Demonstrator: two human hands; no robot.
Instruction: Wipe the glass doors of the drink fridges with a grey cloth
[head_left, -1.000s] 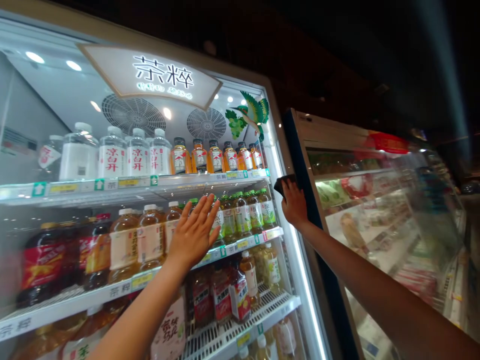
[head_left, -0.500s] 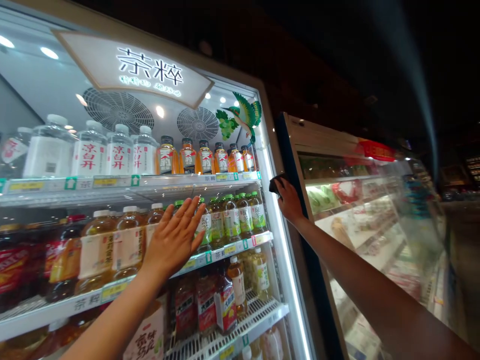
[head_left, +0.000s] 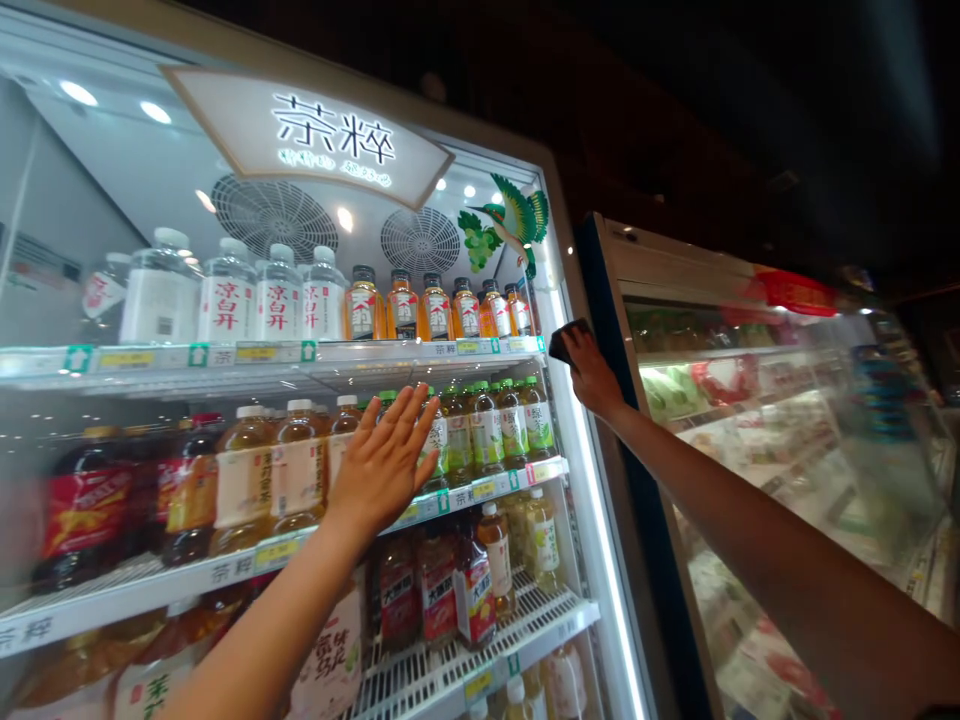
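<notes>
My left hand (head_left: 390, 450) lies flat with fingers spread, apparently against the glass door of a lit drinks fridge (head_left: 600, 560). Behind it, green-capped tea bottles (head_left: 487, 430) and amber bottles with white caps (head_left: 296, 465) stand on the middle shelf. Off to the right, my right hand (head_left: 596, 375) presses a folded dark cloth (head_left: 568, 341) near the door's right edge, by the light strip. Its fingers are bent over the cloth, which hides part of the fingertips.
White-capped water bottles (head_left: 279, 295) and orange bottles (head_left: 435, 305) fill the top shelf. Red-labelled drinks (head_left: 439, 595) stand lower down. An open-front chiller (head_left: 697, 265) with wrapped goods adjoins on the right. A sign (head_left: 330, 140) hangs at the fridge's top.
The view has swung slightly left, so the fridge appears further right. My right hand has shifted slightly along the door's edge with the cloth; my left hand stays flat.
</notes>
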